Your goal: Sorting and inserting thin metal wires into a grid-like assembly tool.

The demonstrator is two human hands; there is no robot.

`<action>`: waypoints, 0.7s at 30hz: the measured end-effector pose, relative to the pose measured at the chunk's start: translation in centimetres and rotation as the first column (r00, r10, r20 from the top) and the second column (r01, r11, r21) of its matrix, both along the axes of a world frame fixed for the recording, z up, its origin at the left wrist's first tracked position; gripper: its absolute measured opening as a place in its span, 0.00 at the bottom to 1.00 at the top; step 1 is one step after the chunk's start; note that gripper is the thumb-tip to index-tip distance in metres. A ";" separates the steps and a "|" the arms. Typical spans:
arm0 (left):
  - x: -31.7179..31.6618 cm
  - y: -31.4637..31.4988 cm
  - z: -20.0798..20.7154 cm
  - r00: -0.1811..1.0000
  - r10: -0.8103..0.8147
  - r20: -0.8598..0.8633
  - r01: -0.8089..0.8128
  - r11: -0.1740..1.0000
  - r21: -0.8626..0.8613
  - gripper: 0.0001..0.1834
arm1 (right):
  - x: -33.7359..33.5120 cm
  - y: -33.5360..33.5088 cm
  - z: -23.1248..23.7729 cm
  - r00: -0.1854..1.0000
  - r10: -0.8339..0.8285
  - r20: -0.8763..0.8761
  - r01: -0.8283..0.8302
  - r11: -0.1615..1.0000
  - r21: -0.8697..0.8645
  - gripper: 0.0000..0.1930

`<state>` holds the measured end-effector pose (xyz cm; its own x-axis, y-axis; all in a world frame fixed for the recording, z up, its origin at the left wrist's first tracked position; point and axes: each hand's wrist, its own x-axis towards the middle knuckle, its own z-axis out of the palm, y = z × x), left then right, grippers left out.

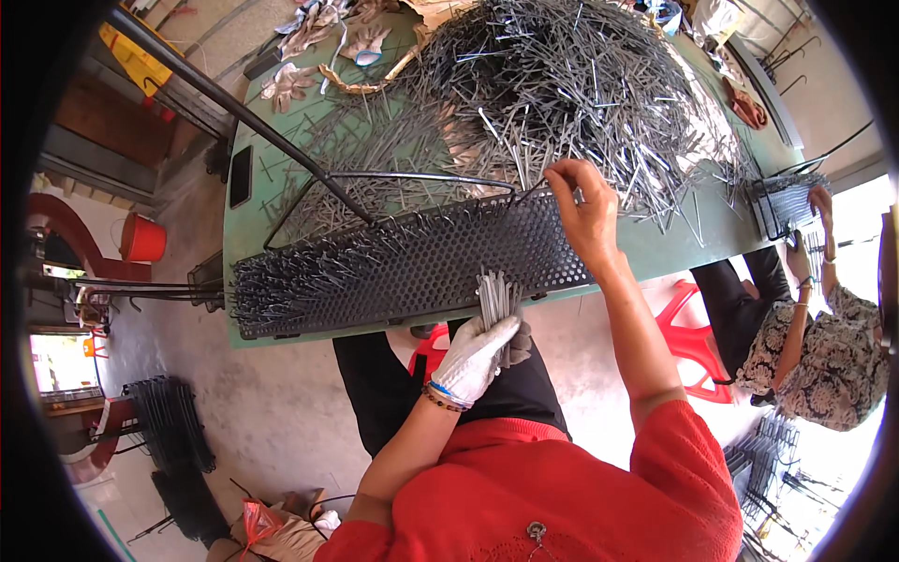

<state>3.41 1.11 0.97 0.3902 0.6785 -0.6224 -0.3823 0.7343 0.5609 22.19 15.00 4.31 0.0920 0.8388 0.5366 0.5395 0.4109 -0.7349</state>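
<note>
My left hand (479, 356), in a pale work glove, grips an upright bundle of thin grey metal strips (499, 295) in front of the table edge. My bare right hand (588, 208) is raised over the right end of a long black perforated rack (449, 245). Its thumb and forefinger are pinched together beside a thin dark piece; whether they hold it is too small to tell. Many dark strips (309, 281) stand crowded in the rack's holes on the left, while bare holes show toward the right. A black metal rod frame (412, 175) rises behind the rack.
A large heap of loose strips (581, 84) covers the far part of the green table (245, 211). A phone (242, 176) and gloves (288, 86) lie at the left. Another person (815, 347) handles a similar rack (787, 201) at right, near a red stool (688, 342).
</note>
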 end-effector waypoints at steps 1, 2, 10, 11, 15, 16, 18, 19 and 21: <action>0.0 -0.1 0.0 1.000 0.000 0.000 0.000 1.000 -0.002 0.10 | -0.1 0.1 -0.4 0.999 0.015 0.043 -0.015 1.000 0.008 0.05; 0.1 -0.3 0.1 0.999 0.023 0.039 -0.023 1.000 -0.009 0.11 | -0.2 0.2 -0.6 0.999 0.014 0.043 -0.015 1.000 0.006 0.05; 0.0 -0.5 -0.3 0.997 -0.053 0.054 0.056 0.997 -0.052 0.11 | -0.9 0.1 -0.2 0.956 0.092 0.280 -0.145 0.973 0.178 0.04; -0.1 -0.5 -0.4 0.998 -0.060 0.021 0.061 0.998 -0.033 0.11 | -1.0 0.2 -0.1 0.953 0.078 0.292 -0.144 0.967 0.210 0.04; 0.1 -0.7 -0.8 0.999 -0.030 0.012 0.030 1.000 -0.007 0.11 | -1.4 0.1 0.0 0.967 0.066 0.247 -0.106 0.983 0.149 0.04; 0.3 -0.8 -0.7 0.999 -0.030 0.013 0.030 1.000 -0.007 0.11 | -1.4 0.1 -0.1 0.976 0.017 0.217 -0.042 0.993 0.110 0.04; 0.4 -0.9 -0.7 0.999 -0.034 0.012 0.034 0.998 0.049 0.10 | -1.4 0.0 -0.5 0.981 -0.034 0.189 0.021 0.997 0.070 0.04; 0.4 -0.9 -0.7 0.999 -0.034 0.013 0.033 0.998 0.050 0.10 | -1.3 0.0 -0.7 0.977 -0.023 0.212 0.007 0.997 0.076 0.04; 0.4 -0.7 -0.7 0.998 -0.020 0.052 0.018 0.999 0.044 0.10 | -1.4 -0.1 -0.7 0.972 -0.012 0.236 -0.008 0.997 0.080 0.04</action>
